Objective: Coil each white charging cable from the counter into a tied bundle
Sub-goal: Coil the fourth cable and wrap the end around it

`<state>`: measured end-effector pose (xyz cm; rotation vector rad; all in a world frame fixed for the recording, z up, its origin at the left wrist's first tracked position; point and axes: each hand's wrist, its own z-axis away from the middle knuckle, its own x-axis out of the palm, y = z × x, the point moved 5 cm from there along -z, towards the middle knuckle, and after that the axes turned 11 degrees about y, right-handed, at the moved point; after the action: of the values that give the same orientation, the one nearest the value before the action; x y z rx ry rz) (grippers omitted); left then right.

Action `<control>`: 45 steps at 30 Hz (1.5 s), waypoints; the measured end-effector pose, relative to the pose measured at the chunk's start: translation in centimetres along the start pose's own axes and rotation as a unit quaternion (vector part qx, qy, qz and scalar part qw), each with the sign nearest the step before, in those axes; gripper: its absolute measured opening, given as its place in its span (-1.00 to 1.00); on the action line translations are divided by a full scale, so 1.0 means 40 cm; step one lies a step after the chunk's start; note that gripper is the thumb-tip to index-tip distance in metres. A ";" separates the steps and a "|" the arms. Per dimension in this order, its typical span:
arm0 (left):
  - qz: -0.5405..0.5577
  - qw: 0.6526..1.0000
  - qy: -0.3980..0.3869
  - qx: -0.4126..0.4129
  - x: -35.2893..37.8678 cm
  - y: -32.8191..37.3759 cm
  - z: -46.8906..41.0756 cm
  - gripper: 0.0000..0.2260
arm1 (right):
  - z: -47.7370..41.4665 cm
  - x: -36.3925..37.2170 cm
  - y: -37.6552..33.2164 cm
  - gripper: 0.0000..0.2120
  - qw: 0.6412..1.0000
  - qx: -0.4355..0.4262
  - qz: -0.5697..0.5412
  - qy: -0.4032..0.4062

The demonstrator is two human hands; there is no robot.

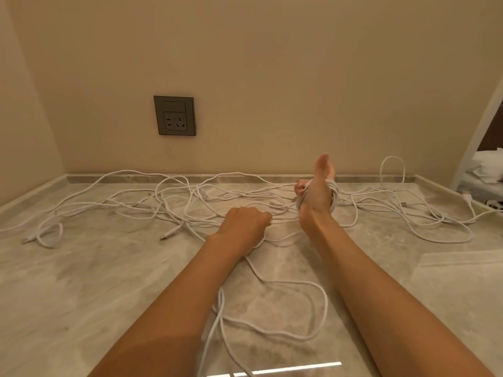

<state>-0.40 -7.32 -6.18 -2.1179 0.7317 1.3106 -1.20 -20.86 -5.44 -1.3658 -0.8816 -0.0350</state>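
Several white charging cables point(174, 197) lie tangled across the marble counter point(109, 281). My right hand point(317, 191) is raised on edge with its thumb pointing up. A coil of white cable point(332, 198) is wound round its palm, and its fingers curl over the turns. My left hand point(245, 223) sits lower and to the left, knuckles up. Its fingers are curled round a strand of the same cable. That strand runs back under my left wrist into loose loops point(275, 308) near the counter's front.
A grey wall socket point(174, 115) is set in the beige wall behind the counter. A clear plastic sheet or bag point(457, 268) lies at the right. A white plug block point(494, 205) sits at the right edge, with bedding point(487, 164) beyond.
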 end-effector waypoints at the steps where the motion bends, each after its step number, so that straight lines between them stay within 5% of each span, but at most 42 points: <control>1: 0.001 1.000 0.011 -0.006 -0.004 0.000 -0.002 -0.74 | -0.003 -0.005 -0.005 -0.32 0.992 -0.067 0.105 -0.003; 3: 0.003 0.999 0.046 -0.028 -0.019 -0.014 -0.006 -0.73 | -0.003 -0.004 0.001 -0.27 0.951 -0.148 0.268 -0.045; 7: 0.026 0.990 0.117 -0.075 -0.057 -0.038 -0.014 -0.74 | 0.017 0.013 0.019 -0.54 0.880 -0.173 0.423 -0.129; 12: 0.063 0.973 0.173 -0.141 -0.086 -0.079 -0.022 -0.72 | 0.083 0.063 0.058 -0.22 0.823 -0.052 0.466 -0.321; 18: 0.084 0.960 0.214 -0.163 -0.130 -0.110 -0.051 -0.68 | 0.172 0.063 0.073 -0.12 0.717 0.206 0.313 -0.587; 24: 0.089 0.969 0.192 -0.130 -0.110 -0.125 -0.099 -0.75 | 0.208 0.089 -0.025 -0.36 0.619 0.331 -0.151 -0.696; 30: 0.154 0.921 0.206 -0.292 -0.144 -0.165 -0.115 -0.40 | 0.108 0.079 -0.056 -0.41 0.704 0.293 -0.288 -0.580; 33: 0.299 0.846 0.259 -0.358 -0.171 -0.188 -0.140 -0.51 | 0.062 0.068 -0.030 -0.44 0.798 0.256 -0.189 -0.511; 36: 0.478 0.742 0.291 -0.369 -0.189 -0.214 -0.165 -0.59 | 0.046 0.053 -0.016 -0.45 0.807 0.279 -0.183 -0.487; 37: 0.472 0.746 0.294 -0.366 -0.198 -0.222 -0.165 -0.64 | 0.040 0.053 -0.017 -0.44 0.810 0.293 -0.195 -0.470; 41: 0.152 0.928 0.155 -0.303 -0.188 -0.234 -0.173 -0.80 | 0.005 0.032 0.015 -0.34 0.902 0.300 -0.078 -0.302; 43: 0.096 0.962 0.054 -0.251 -0.153 -0.203 -0.165 -0.75 | 0.018 0.032 0.037 -0.28 0.910 0.304 -0.007 -0.281; 45: 0.163 0.971 0.018 -0.172 -0.120 -0.153 -0.159 -0.72 | 0.038 0.042 0.054 -0.25 0.904 0.296 0.066 -0.301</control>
<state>5.92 -6.58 1.60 -2.3676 0.9587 1.6791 0.23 -18.23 -6.37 -0.8489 -1.1817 0.7443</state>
